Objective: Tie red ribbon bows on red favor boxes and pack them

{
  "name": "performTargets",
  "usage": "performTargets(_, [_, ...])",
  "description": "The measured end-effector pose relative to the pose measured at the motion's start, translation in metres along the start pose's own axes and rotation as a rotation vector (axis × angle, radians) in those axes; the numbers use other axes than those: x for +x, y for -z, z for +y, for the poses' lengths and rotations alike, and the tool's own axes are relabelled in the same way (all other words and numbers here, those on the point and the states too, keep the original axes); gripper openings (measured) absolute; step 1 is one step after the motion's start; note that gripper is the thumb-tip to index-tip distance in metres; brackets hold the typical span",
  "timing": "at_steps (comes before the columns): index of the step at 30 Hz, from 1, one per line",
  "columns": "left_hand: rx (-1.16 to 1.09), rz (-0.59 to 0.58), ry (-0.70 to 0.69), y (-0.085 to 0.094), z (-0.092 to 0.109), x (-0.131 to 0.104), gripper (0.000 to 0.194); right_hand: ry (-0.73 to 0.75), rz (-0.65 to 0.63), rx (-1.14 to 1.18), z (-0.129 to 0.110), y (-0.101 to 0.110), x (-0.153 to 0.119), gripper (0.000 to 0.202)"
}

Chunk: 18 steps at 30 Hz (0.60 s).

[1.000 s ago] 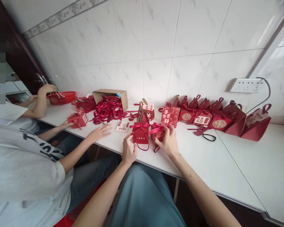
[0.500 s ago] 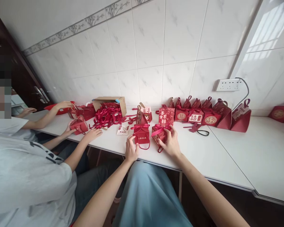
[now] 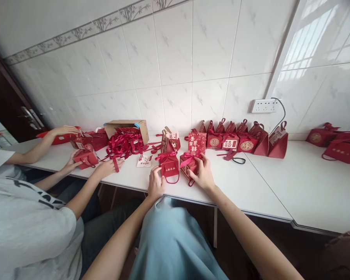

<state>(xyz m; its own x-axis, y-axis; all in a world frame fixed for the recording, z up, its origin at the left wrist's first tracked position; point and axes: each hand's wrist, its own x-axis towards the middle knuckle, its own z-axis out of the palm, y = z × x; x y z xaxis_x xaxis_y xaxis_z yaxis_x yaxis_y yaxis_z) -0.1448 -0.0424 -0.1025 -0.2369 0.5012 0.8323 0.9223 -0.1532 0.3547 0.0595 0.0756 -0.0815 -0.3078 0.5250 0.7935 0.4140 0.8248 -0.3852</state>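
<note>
At ten o'clock a co-worker's hand now has a red strip, changing nothing here: the right hand grips the tilted box at one, the left hand (grip unclear) touches the upright box at twelve.

So there's a plain light blue-teal bottom, loose fabric with soft folds. Nothing printed on it, and both forearms are bare.

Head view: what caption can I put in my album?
Left hand and right hand each at a red box, ribbons piled nearby.
</note>
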Motion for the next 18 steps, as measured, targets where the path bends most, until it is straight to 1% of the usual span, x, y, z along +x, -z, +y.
performTargets(11, [0.024,0.0,-0.021,-0.0004,0.0002,0.0025,0.035,-0.011,-0.001,-0.006,-0.0035,0.0032,-0.0017,0.055])
performTargets(18, [0.045,0.003,-0.041,-0.0016,-0.0002,0.0034,0.036,-0.006,0.018,-0.005,-0.0038,0.0016,-0.0015,0.054])
